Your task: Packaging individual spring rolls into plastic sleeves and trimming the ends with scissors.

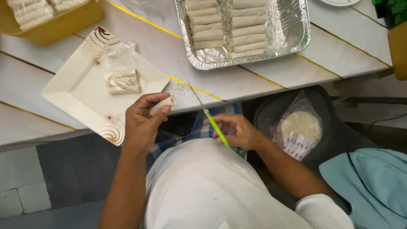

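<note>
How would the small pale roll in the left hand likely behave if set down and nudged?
The roll in the left hand looks cylindrical, so it may roll. Its thin pale wrapper suggests it is soft, light and easily dented.

Packaging around you: two clear bags, one foil tray

On the dark seat just right of your lap there's a clear plastic bag (pixel 299 133) holding a round stack of pale wrappers, with a white-and-red printed strip along its lower edge. Up on the counter (pixel 271 78), the square cream plate (pixel 80 95) has a smaller crumpled clear bag (pixel 120 55) lying open at its far side, a few pale rolls spilling from it. Straight ahead of you sits a shiny rectangular foil tray (pixel 292 29), packed with two rows of rolls. No signs or screens anywhere.
</note>
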